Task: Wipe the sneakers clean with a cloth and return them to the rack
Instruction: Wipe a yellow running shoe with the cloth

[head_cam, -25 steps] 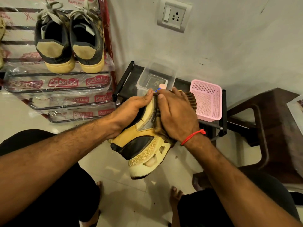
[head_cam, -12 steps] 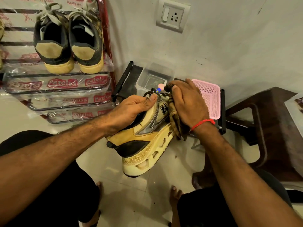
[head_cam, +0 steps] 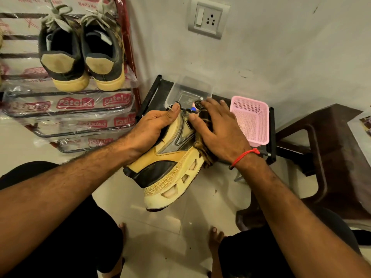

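Note:
A tan, black and silver sneaker (head_cam: 170, 167) lies on its side in mid-air, heel toward me. My left hand (head_cam: 154, 127) grips it round the collar, thumb on top. My right hand (head_cam: 218, 129) lies flat with spread fingers on a brown striped cloth (head_cam: 202, 149), pressing it against the shoe's side and sole near the toe. The cloth hangs out under my palm. A pair of dark sneakers (head_cam: 82, 55) with tan heels and soles stands on the top shelf of the plastic-wrapped rack (head_cam: 66, 115) at the upper left.
A low black stand (head_cam: 154, 93) against the wall carries a clear plastic box (head_cam: 190, 91) and a pink mesh basket (head_cam: 253, 121). A dark brown stool (head_cam: 333, 149) is at the right. My bare feet rest on the tiled floor (head_cam: 166, 235) below.
My right hand slid the cloth from the middle of the shoe toward its toe and its fingers spread flat. The sneaker rolled so that more of its side faces up.

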`<move>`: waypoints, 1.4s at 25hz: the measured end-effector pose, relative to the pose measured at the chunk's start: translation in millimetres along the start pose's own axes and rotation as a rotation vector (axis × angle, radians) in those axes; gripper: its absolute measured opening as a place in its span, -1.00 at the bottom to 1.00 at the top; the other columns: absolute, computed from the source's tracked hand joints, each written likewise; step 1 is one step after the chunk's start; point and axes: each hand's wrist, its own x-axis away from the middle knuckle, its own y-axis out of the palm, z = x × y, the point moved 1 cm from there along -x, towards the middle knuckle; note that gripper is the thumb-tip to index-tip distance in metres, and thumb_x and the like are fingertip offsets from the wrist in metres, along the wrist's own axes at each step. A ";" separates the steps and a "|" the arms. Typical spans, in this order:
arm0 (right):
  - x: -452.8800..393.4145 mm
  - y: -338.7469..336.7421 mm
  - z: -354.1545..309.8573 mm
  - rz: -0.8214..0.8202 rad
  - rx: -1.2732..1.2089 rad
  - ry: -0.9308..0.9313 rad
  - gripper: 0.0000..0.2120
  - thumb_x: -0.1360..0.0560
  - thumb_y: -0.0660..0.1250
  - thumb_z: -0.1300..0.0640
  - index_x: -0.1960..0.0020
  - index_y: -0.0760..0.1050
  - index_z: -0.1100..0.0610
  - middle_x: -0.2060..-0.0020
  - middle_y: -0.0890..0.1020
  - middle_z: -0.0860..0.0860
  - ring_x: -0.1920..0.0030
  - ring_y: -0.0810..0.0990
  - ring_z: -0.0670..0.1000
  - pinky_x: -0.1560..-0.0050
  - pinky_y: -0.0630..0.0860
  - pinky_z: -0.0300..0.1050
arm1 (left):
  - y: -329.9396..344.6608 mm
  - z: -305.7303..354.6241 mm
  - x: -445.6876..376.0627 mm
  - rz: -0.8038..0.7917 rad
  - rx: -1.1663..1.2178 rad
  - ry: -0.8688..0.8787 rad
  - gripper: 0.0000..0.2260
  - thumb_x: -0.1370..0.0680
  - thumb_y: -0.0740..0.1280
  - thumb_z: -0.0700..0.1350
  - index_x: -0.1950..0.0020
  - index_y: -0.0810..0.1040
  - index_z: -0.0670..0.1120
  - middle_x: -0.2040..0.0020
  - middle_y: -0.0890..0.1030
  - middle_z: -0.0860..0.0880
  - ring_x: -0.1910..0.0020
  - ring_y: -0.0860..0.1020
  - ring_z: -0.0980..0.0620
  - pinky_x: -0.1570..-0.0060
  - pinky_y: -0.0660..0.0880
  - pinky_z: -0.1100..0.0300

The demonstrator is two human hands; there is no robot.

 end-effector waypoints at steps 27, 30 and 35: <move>-0.6 -6.5 2.8 0.202 -0.070 -0.211 -0.47 -0.54 0.01 -0.01 -0.45 0.46 -0.01 -0.39 0.53 -0.06 -0.10 0.32 -0.03 -0.19 0.42 0.07 | -17.0 15.5 -8.4 0.084 0.001 -0.055 -0.40 -0.61 0.23 0.24 -0.10 0.66 -0.32 -0.14 0.63 -0.41 -0.07 0.62 -0.30 -0.22 0.57 -0.06; 21.4 7.4 -40.0 0.141 -0.080 -0.514 -0.52 -0.54 0.09 0.06 -0.39 0.52 0.08 -0.36 0.56 -0.02 -0.03 0.43 0.10 -0.01 0.47 0.16 | -32.2 16.4 -13.1 0.169 0.069 -0.056 -0.34 -0.63 0.24 0.25 -0.26 0.56 -0.38 -0.20 0.60 -0.42 -0.21 0.61 -0.34 -0.37 0.45 -0.27; 23.4 3.3 -44.9 0.137 0.041 -0.895 -0.64 -0.53 0.26 0.14 -0.28 0.62 0.13 -0.28 0.62 -0.02 0.00 0.52 0.16 0.01 0.48 0.13 | -41.0 21.0 -11.1 0.110 0.082 -0.057 -0.42 -0.66 0.21 0.22 -0.33 0.58 -0.28 -0.25 0.63 -0.31 -0.30 0.58 -0.30 -0.41 0.44 -0.16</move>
